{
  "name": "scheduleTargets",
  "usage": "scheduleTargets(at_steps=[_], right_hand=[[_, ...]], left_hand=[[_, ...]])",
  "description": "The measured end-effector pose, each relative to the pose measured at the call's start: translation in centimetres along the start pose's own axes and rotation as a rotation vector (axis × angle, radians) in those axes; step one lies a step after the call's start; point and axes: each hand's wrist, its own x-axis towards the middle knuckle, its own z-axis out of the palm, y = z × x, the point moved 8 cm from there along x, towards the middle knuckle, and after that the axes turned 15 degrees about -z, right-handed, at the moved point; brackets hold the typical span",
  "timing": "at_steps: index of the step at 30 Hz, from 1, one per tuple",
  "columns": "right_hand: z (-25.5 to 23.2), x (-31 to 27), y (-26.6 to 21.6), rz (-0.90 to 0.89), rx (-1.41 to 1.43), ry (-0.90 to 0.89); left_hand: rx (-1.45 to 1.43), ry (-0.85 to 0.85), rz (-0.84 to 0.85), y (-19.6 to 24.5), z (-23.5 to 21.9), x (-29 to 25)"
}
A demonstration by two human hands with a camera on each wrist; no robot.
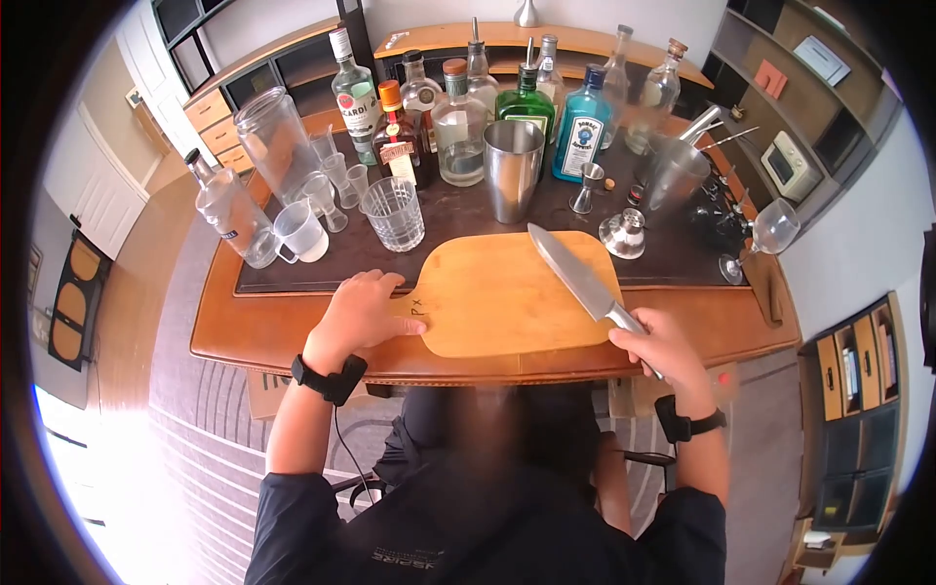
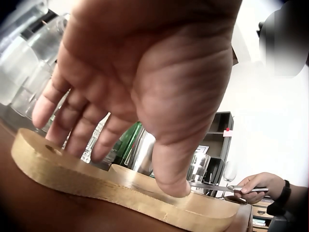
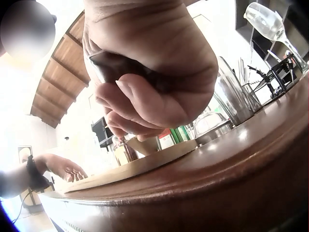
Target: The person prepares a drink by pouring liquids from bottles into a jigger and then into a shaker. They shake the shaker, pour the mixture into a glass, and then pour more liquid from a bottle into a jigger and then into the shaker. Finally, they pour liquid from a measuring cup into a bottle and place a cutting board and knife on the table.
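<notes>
A wooden cutting board lies flat near the table's front edge, its short handle pointing left. My left hand is over that handle, thumb stretched towards the board. In the left wrist view the palm faces down, with loosely extended fingers just above the handle hole. My right hand grips a kitchen knife by its metal handle at the board's right side. The blade slants across the board's right part, tip pointing away. Curled fingers wrap the knife handle's dark-looking end in the right wrist view.
Behind the board stand a metal shaker tin, a cut-glass tumbler and several liquor bottles. A plastic measuring cup is at left. At right are a jigger, a strainer-like metal piece and a wine glass.
</notes>
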Motion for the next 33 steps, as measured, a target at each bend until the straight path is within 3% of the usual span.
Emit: scheduleTargets(at_steps=[6,16,20,21,25,28,33], right_hand=[[0.8,-0.2,-0.8,0.017,-0.016,-0.110],[3.9,-0.3,0.3,0.017,-0.169,-0.113],[2.6,0.9,-2.8,-0.362,-0.424,-0.045],[2.1,1.4,-2.3,-0.286,-0.416,-0.085],[1.2,2.9,-1.4,-0.308,-0.426,-0.222],[2.1,5.1,-3.8,-0.289,-0.414,-0.437],[1.2,7.7,-4.9,-0.556,-0.797,-0.299]], left_hand=[[0.022,-0.091,0.005,-0.2,0.4,0.1],[-0.057,-0.099,0.129,-0.4,0.6,0.8],[-0.023,-0.068,0.168,-0.2,0.7,0.7],[-0.007,-0.066,0.174,-0.2,0.8,0.7],[-0.041,-0.056,0.177,-0.1,0.4,0.6],[-0.054,-0.045,0.165,-0.1,0.2,0.7],[-0.048,-0.035,0.148,-0.4,0.3,1.1]])
